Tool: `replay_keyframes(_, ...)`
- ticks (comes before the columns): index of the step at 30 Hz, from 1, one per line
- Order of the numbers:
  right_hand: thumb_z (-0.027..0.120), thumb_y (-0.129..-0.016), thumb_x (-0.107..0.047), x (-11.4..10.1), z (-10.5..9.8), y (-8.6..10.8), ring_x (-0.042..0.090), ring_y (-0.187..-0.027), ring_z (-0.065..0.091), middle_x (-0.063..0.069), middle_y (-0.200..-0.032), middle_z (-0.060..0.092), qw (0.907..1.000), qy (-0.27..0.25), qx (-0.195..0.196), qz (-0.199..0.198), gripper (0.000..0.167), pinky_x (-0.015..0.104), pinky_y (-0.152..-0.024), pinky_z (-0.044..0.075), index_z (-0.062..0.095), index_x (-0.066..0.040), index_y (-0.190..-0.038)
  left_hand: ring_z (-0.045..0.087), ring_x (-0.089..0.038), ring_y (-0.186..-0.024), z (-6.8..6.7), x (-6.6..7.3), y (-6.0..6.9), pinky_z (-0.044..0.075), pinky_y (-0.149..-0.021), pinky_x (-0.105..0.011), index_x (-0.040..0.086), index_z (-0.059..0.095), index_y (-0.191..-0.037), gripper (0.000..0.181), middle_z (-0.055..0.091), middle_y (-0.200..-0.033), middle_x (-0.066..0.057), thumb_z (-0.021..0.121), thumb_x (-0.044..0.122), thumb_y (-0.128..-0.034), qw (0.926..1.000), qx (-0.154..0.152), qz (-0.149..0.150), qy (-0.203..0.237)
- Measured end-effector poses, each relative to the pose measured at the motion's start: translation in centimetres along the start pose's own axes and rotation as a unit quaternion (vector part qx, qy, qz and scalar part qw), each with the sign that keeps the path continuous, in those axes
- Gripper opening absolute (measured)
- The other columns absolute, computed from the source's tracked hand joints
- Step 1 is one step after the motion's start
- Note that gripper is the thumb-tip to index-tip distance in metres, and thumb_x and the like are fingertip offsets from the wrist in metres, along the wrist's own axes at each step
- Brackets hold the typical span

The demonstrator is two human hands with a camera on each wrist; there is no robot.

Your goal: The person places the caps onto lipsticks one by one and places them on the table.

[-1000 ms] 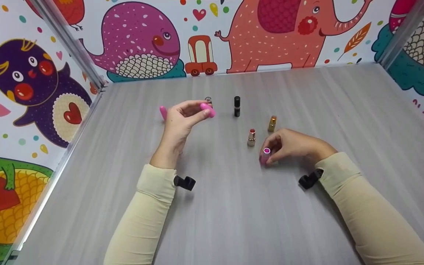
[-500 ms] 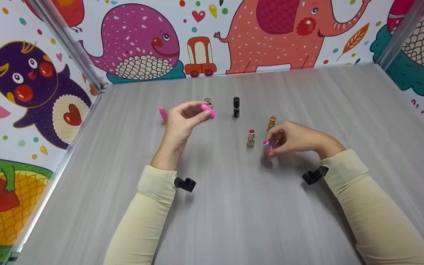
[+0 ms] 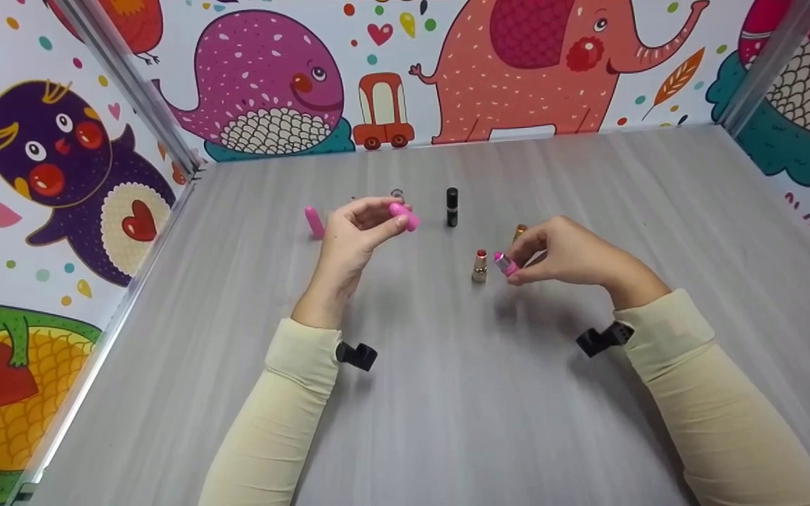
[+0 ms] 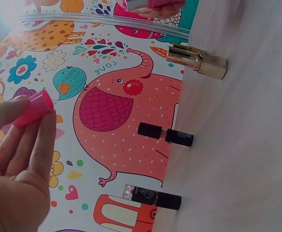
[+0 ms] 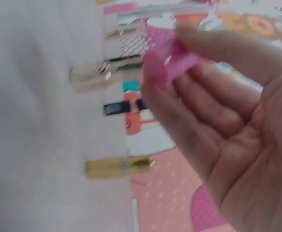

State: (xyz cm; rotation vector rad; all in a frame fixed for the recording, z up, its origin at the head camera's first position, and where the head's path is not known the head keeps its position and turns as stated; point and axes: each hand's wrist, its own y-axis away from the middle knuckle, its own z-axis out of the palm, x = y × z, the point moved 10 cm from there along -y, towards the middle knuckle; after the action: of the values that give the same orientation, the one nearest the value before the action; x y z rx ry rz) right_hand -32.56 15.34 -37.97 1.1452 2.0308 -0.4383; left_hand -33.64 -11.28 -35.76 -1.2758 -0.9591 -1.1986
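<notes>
My left hand pinches a bright pink lipstick cap between thumb and fingertips, above the table. In the left wrist view the cap's rim points away from the palm. My right hand holds a pink lipstick by its base, tilted with the pink tip up and left. The right wrist view shows its pink base, blurred. A red lipstick in a gold tube stands just left of it. Behind the right fingers, a gold lipstick tube is partly hidden.
A black lipstick tube stands farther back on the grey table. A black tube with a clear top is mostly hidden behind the left hand in the head view. A pink tube stands left. Cartoon-printed walls border the table.
My right hand has lifted the pink lipstick off the table, up and away from me, and tilted it leftward. The left hand with the cap has shifted only slightly to the right.
</notes>
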Motion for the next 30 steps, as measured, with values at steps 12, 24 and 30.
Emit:
replay_keyframes(12, 0.091, -0.085, -0.012, -3.0, 0.8, 0.5, 0.019, -0.093, 0.076, 0.002, -0.096, 0.080, 0.9986, 0.025, 0.047, 0.008, 0.019, 0.030, -0.076, 0.058, 0.085, -0.009, -0.103, 0.070, -0.028, -0.112, 1.4, -0.1, 0.6, 0.060, -0.100, -0.037, 0.004, 0.079, -0.120, 0.029, 0.078, -0.116, -0.010, 0.085, 0.010, -0.0925, 0.9992, -0.020, 0.000, -0.034)
replay_keyframes(24, 0.092, -0.084, -0.011, -4.0, 2.2, 0.0, 0.022, -0.091, 0.078, 0.002, -0.092, 0.080, 0.9977, 0.025, 0.062, -0.008, 0.018, 0.044, -0.083, 0.064, 0.084, -0.007, -0.099, 0.072, -0.026, -0.106, 4.3, -0.6, 1.2, 0.059, -0.097, -0.036, -0.001, 0.077, -0.120, 0.032, 0.080, -0.113, -0.007, 0.086, 0.011, -0.0924, 0.9945, -0.085, 0.001, -0.062)
replay_keyframes(30, 0.093, -0.084, -0.011, -4.1, 2.6, -0.1, 0.018, -0.089, 0.077, 0.002, -0.092, 0.080, 0.9973, 0.033, 0.065, -0.013, 0.019, 0.042, -0.082, 0.064, 0.083, -0.006, -0.100, 0.072, -0.025, -0.103, 5.5, -1.0, 1.6, 0.059, -0.094, -0.035, 0.005, 0.080, -0.117, 0.026, 0.080, -0.111, -0.007, 0.086, 0.011, -0.0920, 0.9919, -0.108, 0.000, -0.066)
